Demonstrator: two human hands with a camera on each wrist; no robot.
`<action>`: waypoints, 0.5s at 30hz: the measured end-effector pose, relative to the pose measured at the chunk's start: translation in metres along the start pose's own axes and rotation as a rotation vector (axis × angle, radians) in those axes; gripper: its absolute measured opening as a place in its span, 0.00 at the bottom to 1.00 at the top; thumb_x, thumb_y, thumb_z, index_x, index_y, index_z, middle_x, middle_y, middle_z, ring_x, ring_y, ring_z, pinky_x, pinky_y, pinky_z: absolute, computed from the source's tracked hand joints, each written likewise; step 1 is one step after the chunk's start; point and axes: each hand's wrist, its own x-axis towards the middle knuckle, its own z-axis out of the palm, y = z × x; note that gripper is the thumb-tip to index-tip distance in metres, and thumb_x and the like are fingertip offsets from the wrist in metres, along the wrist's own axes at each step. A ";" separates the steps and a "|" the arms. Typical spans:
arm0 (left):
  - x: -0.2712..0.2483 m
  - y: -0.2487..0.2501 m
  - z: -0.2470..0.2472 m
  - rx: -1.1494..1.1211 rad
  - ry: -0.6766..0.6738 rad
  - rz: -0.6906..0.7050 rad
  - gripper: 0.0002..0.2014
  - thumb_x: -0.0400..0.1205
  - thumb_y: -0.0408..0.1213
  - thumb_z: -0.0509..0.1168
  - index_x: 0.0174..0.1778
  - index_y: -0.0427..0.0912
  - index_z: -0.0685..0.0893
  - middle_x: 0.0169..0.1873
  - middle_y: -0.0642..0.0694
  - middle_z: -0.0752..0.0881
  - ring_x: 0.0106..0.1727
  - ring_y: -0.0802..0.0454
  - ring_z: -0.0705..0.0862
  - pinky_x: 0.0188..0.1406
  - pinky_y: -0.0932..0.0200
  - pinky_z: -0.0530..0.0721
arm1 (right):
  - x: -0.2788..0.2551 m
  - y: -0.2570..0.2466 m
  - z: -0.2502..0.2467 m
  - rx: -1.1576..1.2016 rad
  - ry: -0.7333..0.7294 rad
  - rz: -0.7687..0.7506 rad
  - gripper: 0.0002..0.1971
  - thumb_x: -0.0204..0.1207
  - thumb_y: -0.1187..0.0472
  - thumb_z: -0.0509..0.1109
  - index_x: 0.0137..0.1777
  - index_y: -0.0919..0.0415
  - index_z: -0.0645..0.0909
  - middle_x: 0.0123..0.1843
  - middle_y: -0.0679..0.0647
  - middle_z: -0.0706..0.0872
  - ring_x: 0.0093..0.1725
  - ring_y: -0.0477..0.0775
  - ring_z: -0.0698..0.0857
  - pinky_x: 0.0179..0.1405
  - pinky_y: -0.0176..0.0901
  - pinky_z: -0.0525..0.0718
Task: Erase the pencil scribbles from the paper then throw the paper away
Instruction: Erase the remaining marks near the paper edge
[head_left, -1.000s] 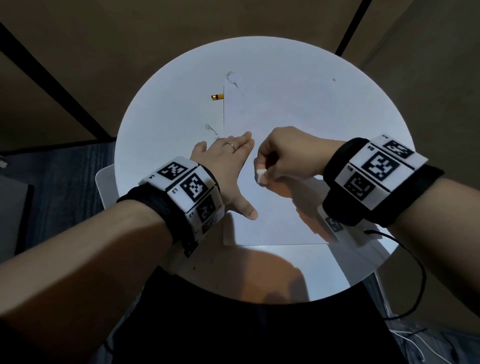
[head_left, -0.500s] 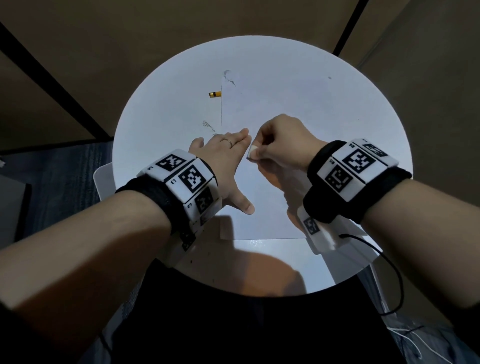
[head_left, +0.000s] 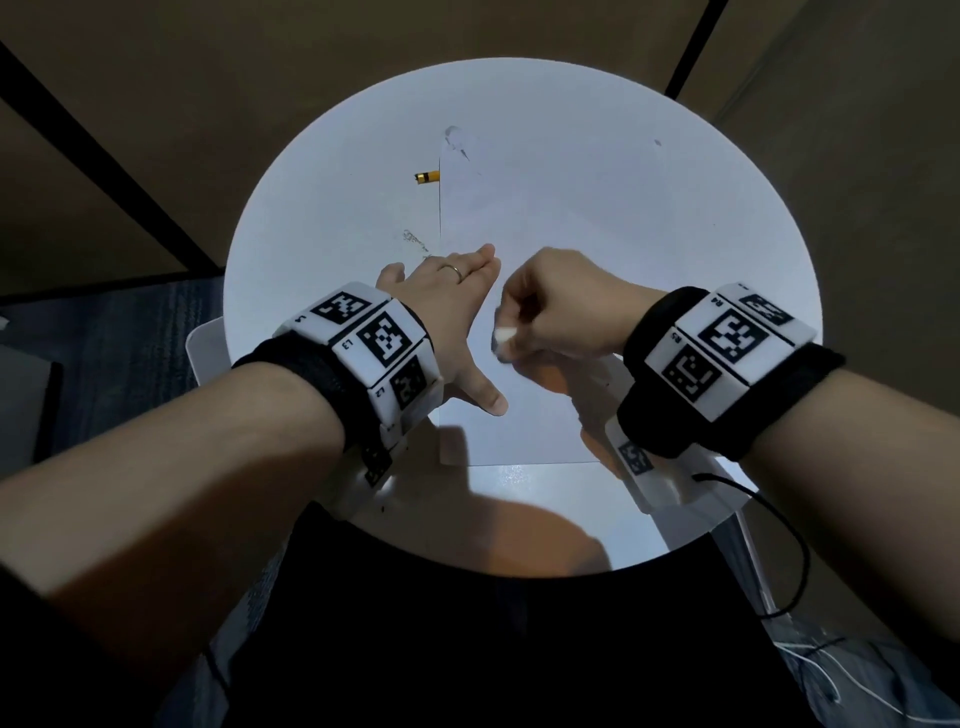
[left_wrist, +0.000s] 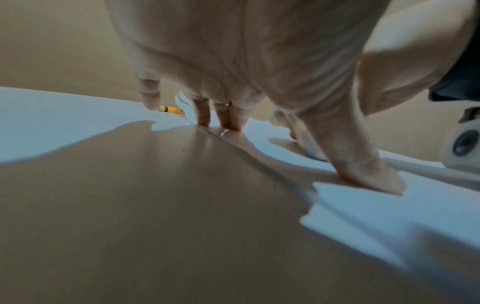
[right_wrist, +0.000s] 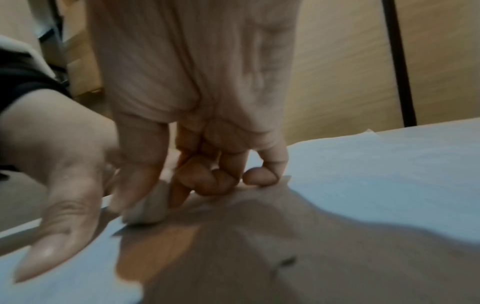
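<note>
The left hand (head_left: 451, 306) is lying flat with straight fingers (left_wrist: 202, 115) pressing the sheet of paper (head_left: 545, 249) down near its left edge on the round white counter (head_left: 322, 218). The right hand (head_left: 558, 312) is pinching a white eraser (head_left: 503, 338) in curled fingers (right_wrist: 200, 176), tip touching the paper. A yellow pencil (head_left: 427, 177) is poking out from under the paper's far left edge.

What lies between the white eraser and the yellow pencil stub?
In the head view, only bare white paper sheet and the left hand fingertips lie between white eraser and yellow pencil stub.
</note>
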 end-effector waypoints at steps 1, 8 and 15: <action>0.000 0.000 0.000 0.000 -0.002 -0.002 0.67 0.57 0.66 0.76 0.83 0.50 0.40 0.82 0.58 0.39 0.82 0.55 0.47 0.78 0.41 0.50 | -0.004 0.000 -0.001 -0.030 -0.094 0.001 0.02 0.68 0.67 0.76 0.37 0.63 0.85 0.32 0.52 0.88 0.26 0.40 0.82 0.26 0.26 0.78; -0.001 0.001 0.000 -0.006 0.000 -0.007 0.66 0.58 0.66 0.76 0.83 0.50 0.41 0.82 0.58 0.40 0.82 0.55 0.47 0.78 0.40 0.51 | 0.000 0.003 0.002 -0.001 0.084 -0.013 0.03 0.70 0.64 0.75 0.39 0.63 0.84 0.29 0.46 0.84 0.23 0.31 0.80 0.23 0.20 0.73; 0.000 0.002 -0.001 0.007 -0.001 -0.008 0.66 0.58 0.66 0.76 0.83 0.50 0.41 0.82 0.58 0.40 0.82 0.55 0.47 0.77 0.40 0.51 | -0.004 0.002 -0.003 -0.037 -0.090 0.017 0.04 0.69 0.65 0.76 0.42 0.64 0.87 0.41 0.58 0.91 0.36 0.48 0.86 0.38 0.35 0.81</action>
